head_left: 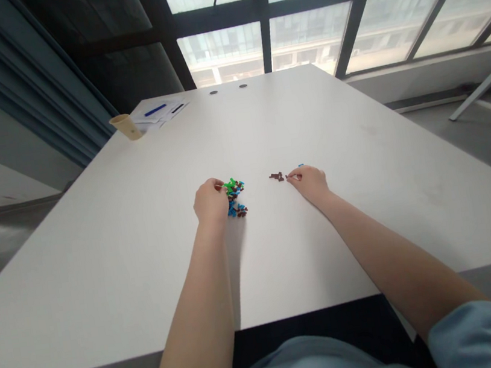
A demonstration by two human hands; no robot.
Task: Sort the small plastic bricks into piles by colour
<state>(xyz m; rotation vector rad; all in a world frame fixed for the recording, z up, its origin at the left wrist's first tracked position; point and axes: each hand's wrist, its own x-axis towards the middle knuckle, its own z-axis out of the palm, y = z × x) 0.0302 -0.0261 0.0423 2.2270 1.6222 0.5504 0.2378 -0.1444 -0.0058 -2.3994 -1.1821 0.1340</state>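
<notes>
A mixed pile of small green, blue and brown plastic pieces (234,193) lies on the white table. At the pile's left edge is my left hand (210,202), its fingers curled together against the pieces; what they hold, if anything, is hidden. Over to the right, a small group of brown pieces (277,176) sits apart from the pile. My right hand (311,182) is just right of that group, thumb and fingertips pinched on a tiny brown piece (287,176). Behind the right knuckles a blue piece (301,165) shows in part.
The white table (348,236) spreads around both hands. At its far left stand a paper cup (127,127) and sheets of paper (169,114) with a blue pen (155,109) on top. Two round dark discs (243,86) are set near the far edge, before the windows.
</notes>
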